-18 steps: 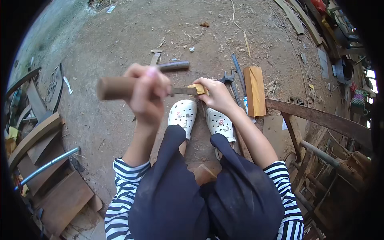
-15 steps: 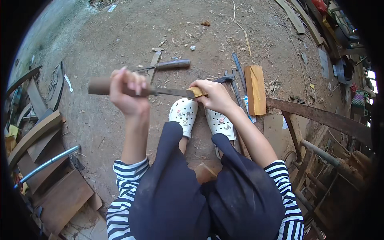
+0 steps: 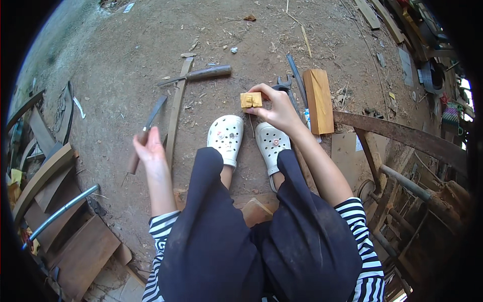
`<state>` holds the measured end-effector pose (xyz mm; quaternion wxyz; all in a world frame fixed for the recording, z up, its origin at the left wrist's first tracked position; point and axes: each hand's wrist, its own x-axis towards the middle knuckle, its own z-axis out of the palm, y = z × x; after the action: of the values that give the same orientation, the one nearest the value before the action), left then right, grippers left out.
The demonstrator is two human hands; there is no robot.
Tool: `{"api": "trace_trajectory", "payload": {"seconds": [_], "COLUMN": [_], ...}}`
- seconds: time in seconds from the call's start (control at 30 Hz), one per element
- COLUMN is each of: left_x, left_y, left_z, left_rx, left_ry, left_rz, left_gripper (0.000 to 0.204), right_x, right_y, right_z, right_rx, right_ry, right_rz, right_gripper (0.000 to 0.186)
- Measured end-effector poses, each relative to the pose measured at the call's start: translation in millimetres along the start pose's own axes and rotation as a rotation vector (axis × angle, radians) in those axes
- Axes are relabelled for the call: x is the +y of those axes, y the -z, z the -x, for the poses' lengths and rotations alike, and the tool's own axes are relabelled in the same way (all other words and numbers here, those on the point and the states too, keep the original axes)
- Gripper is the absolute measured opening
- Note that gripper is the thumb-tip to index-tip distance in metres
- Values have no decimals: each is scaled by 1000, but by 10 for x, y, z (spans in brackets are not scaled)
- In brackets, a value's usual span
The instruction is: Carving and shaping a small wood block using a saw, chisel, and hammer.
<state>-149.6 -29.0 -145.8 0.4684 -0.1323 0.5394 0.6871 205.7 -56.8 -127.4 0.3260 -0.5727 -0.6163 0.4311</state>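
A small yellow wood block [image 3: 251, 99] is pinched between the thumb and fingers of my right hand [image 3: 275, 109]. Its upper end faces me and shows a cut notch. Low on the left, my left hand [image 3: 150, 147] loosely grips the brown wooden handle of a chisel [image 3: 157, 111]. The blade points up and away from me, apart from the block; part of the handle is hidden by the hand. A second dark-handled tool [image 3: 209, 72] with a narrow blade lies ahead, across a thin wooden strip [image 3: 177, 113].
Beside my right hand are a thick wood block [image 3: 319, 100], a wrench [image 3: 285, 84] and a dark metal bar [image 3: 298, 78]. A rusty metal frame [image 3: 402, 132] stands at right. Wood offcuts [image 3: 80, 254] and a metal tube [image 3: 63, 209] lie at left. My white clogs [image 3: 226, 140] are below the block.
My left hand has drawn the chisel away from the block, down and left, turning its blade forward. The grip has loosened. My right hand has tilted the block so its notched end shows.
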Motion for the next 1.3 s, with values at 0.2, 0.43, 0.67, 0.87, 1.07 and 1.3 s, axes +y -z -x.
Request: {"api": "trace_trajectory", "payload": {"seconds": [0.2, 0.43, 0.67, 0.87, 1.07, 1.3], "left_x": [-587, -774, -634, -510, -468, -455], "left_y": [-329, -797, -769, -775, -748, -728], "left_z": [971, 1417, 1696, 1777, 1799, 1801], "left_rx": [-1018, -1262, -1260, -1273, -1337, -1361], "left_ry": [-82, -22, -127, -197, -273, -279], "left_rz": [-1059, -1172, -1100, -1044, -1073, -1066], "left_gripper": [58, 53, 48, 48, 47, 46], "right_x": [-120, -405, 92, 434, 733, 783], "right_y": [49, 103, 255, 239, 286, 318], "right_z": [-107, 10, 364, 881, 1060, 961], "right_rx": [-122, 33, 487, 589, 528, 538], "right_ry": [-106, -128, -380, -500, -615, -723], "right_rz": [-350, -670, -140, 755, 895, 956], "right_gripper": [42, 42, 37, 48, 79, 85]}}
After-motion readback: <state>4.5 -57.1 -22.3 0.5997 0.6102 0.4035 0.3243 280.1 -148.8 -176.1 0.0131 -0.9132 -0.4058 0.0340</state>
